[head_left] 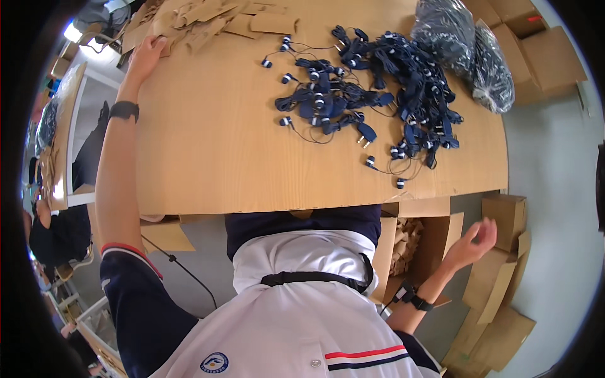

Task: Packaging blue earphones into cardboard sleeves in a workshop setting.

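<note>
My left hand (pixel 147 58) reaches to the far left of the wooden table (pixel 208 145). Its fingers are stretched out and touch the edge of a loose pile of flat brown paper pieces (pixel 217 24). My right hand (pixel 469 246) hangs off the table's near right side, beyond an open cardboard box (pixel 430 247). Its fingers are loosely bent and apart, with nothing seen in them. Crumpled brown paper pieces (pixel 406 247) lie inside that box. Between the hands, a tangle of dark earphones (pixel 328 94) with coiled cords and plugs spreads over the table's right half.
Clear plastic bags of dark items (pixel 444 34) sit at the table's far right corner. Open cardboard boxes (pixel 535 57) stand beyond it, and more cartons (pixel 495 277) are stacked on the right. At the left is another table (pixel 66 138), with a person (pixel 63 236) near it.
</note>
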`<state>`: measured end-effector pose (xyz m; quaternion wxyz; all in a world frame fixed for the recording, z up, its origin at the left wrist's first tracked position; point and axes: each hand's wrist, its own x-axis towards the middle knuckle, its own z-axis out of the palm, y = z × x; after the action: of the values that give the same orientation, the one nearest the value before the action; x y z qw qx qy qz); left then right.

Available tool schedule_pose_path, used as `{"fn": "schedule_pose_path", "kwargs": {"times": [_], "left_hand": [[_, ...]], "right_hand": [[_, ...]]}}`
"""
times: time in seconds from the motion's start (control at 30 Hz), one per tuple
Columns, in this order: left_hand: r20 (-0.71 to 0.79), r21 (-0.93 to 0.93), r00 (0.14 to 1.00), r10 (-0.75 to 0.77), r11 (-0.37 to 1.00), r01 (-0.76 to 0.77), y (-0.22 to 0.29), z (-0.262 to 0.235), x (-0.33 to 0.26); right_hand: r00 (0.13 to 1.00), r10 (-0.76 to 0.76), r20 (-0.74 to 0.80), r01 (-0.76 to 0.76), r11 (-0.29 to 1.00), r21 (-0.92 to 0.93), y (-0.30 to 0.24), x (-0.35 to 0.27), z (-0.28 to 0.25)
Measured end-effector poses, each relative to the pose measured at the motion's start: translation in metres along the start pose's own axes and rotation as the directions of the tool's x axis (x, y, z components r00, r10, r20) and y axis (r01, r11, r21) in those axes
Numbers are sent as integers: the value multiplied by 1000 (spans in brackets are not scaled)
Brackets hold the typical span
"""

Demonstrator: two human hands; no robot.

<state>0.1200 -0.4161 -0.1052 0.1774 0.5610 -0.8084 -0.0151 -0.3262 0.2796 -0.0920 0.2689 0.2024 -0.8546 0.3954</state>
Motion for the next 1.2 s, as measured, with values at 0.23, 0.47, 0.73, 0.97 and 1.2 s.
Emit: {"fn": "schedule_pose_path", "kwargs": {"times": [0.23,0.47,0.73,0.97,1.2], "left_hand": [[82,-313,996,16,950,11,69,-17,-76],[-21,-396,999,38,917,-43,60,-35,-88],[140,-564,990,26,823,58,62,-25,-76],[119,-557,950,287,812,-176,170,-82,-140],[-92,-984,783,616,64,-166,332,-142,-247]], "right_hand": [[598,-452,661,64,850,523,-192,25,77],[493,-568,659,284,821,495,-215,-4,133],[540,-354,764,-490,605,627,-230,11,82],[521,-684,511,-584,151,797,-249,51,50],[527,-753,393,-538,62,840,-279,54,61]]}}
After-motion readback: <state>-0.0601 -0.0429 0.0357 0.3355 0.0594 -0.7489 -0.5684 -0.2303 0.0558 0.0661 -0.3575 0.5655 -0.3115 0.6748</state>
